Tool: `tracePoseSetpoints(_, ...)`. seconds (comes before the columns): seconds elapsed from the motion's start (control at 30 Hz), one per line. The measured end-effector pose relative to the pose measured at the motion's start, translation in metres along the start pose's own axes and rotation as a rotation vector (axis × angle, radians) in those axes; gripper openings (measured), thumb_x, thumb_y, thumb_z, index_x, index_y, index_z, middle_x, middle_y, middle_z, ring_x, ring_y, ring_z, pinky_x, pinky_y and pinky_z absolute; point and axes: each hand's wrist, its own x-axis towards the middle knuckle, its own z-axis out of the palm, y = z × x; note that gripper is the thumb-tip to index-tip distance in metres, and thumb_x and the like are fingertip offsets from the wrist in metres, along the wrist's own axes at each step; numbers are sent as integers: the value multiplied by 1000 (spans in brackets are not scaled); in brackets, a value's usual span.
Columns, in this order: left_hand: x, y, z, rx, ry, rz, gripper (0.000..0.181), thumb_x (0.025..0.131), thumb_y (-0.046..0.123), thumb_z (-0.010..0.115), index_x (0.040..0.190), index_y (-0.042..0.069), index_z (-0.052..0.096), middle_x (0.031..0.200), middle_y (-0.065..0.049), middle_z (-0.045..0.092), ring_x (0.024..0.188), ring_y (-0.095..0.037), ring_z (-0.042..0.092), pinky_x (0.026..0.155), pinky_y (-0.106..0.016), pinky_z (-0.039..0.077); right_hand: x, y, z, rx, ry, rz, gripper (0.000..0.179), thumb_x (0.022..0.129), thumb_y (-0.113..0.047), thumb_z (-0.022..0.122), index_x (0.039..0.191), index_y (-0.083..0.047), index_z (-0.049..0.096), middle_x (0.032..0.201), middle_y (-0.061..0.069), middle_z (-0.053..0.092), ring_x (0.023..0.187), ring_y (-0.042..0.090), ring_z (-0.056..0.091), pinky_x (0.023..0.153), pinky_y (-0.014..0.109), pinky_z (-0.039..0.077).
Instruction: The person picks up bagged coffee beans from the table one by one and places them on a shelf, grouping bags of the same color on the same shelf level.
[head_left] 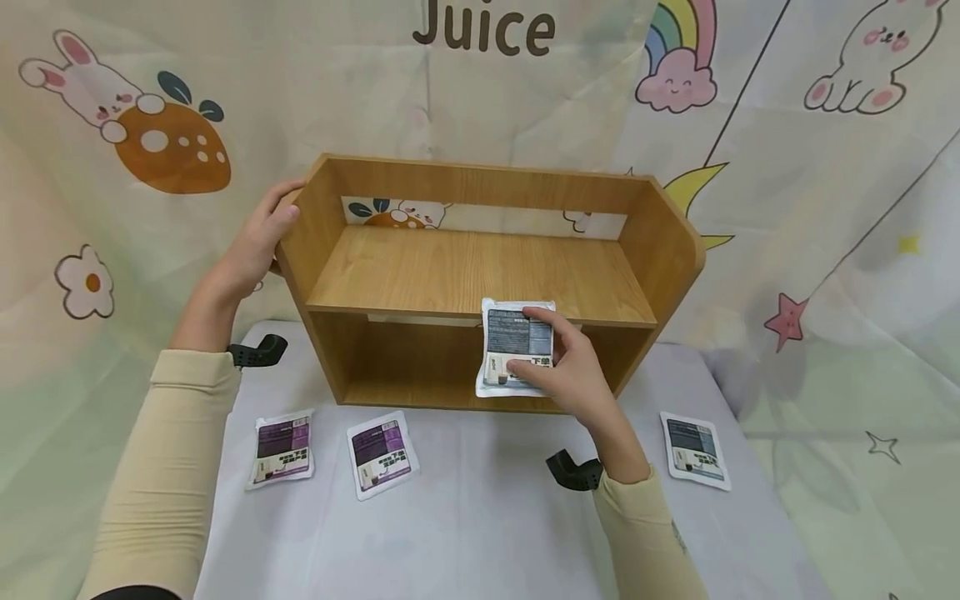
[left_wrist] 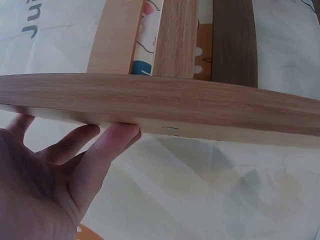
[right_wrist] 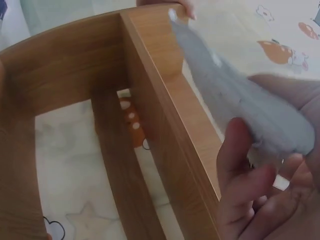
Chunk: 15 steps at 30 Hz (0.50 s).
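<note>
A two-tier wooden shelf (head_left: 480,271) stands at the middle of the table. My left hand (head_left: 264,237) touches the outer face of its left side panel. In the left wrist view the fingertips of that hand (left_wrist: 65,170) rest against the panel (left_wrist: 165,102), and none wraps round it. My right hand (head_left: 573,367) grips a white-edged packet with a dark blue-grey label (head_left: 517,346), in front of the middle board's edge. From the right wrist view this packet (right_wrist: 240,95) appears edge-on between thumb and fingers, and its plain grey side shows.
Two packets with purple labels, one at the left (head_left: 282,450) and one beside it (head_left: 382,454), lie on the white tablecloth (head_left: 465,533). Another blue-grey packet (head_left: 695,450) lies at the right. A printed cloth (head_left: 337,92) hangs behind the shelf.
</note>
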Motion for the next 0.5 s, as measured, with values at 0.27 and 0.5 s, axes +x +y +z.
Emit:
tracePoseSetpoints(0.27,0,-2,2,11,-6,4,55,100,42,32,153,29,22,143,-14,29,112,-40,42,68,-44,45,24,-10,10,4,-26,25,69,78,-12,83,138,-23,51,126,8,48,96,26,60,72,31,55)
tracePoseSetpoints(0.5,0,-1,1,4,4,23,55,100,40,32,153,28,23,143,-14,29,111,-41,43,65,-40,47,47,-24,17,-1,-26,37,69,79,-12,82,139,-23,50,130,5,47,89,27,63,70,33,55)
